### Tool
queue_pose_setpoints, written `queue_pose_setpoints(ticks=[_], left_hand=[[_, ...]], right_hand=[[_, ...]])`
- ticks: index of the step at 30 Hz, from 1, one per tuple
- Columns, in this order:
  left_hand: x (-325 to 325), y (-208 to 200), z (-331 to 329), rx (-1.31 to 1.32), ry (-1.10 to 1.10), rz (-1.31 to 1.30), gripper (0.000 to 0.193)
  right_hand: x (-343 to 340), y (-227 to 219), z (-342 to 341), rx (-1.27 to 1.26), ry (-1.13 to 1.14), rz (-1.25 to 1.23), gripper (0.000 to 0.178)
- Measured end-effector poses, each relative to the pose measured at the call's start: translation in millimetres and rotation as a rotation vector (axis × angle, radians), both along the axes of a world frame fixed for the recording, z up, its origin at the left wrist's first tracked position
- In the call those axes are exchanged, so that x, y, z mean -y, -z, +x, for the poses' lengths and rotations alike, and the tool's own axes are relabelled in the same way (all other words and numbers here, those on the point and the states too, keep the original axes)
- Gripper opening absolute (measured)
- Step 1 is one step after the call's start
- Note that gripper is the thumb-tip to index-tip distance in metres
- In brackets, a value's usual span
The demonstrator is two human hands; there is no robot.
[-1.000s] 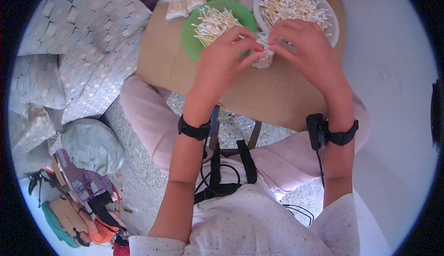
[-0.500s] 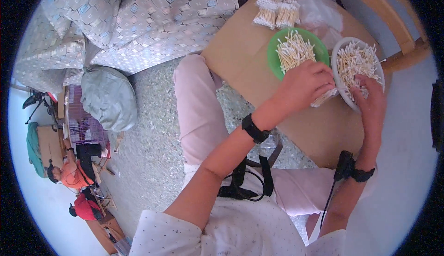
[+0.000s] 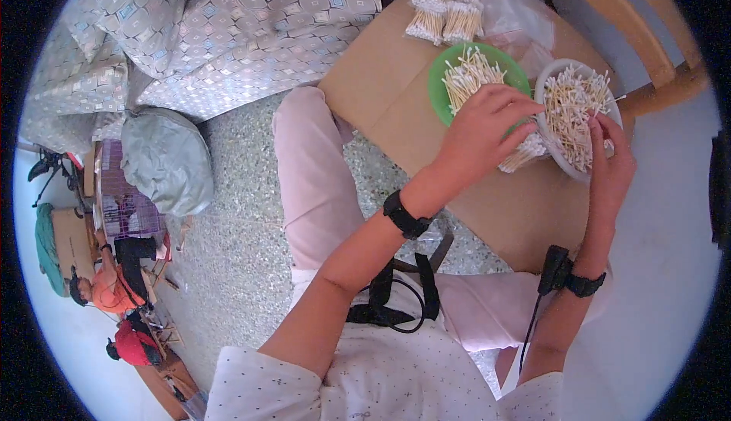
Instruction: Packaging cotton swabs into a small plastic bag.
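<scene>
Nearest us, our lap in pink trousers sat under the edge of the brown cardboard tabletop. Our right hand was up at the near rim of the white bowl, fingers loosely bent against it; we couldn't tell whether it pinched any sticks. Our left hand reached across, fingers curled shut on a bundle of cotton swabs that poked out beside the bowl's lower edge. Just past it, the green plate held a loose heap of swabs, touching the bowl's left side. The bowl itself was piled full. Further back, two tied bundles lay on the cardboard, beside clear plastic bags.
</scene>
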State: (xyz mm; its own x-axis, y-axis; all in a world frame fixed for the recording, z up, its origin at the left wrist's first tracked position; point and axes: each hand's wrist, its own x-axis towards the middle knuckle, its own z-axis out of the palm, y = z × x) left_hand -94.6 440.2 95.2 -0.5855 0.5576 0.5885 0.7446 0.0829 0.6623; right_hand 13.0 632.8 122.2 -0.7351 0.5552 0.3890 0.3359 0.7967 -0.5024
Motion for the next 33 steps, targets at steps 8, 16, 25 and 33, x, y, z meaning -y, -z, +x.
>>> queue_pose_setpoints(ticks=[8,16,25,33], left_hand=[[-15.5,-1.9,7.3,-0.078,-0.042,0.000,0.023],[-4.5,-16.7,4.2,0.143,-0.104,0.063,0.013],[-6.5,-15.1,2.2,0.194,-0.118,0.116,0.012],[1.9,-26.0,-8.1,0.064,-0.007,-0.034,0.010]], right_hand=[[29.3,-8.4,-7.8,-0.224,-0.328,-0.575,0.022],[38.2,-23.3,-4.5,-0.138,-0.231,-0.491,0.012],[43.1,-21.1,-2.2,0.091,-0.426,-0.295,0.017],[32.0,-49.1,1.3,-0.036,-0.379,-0.400,0.021]])
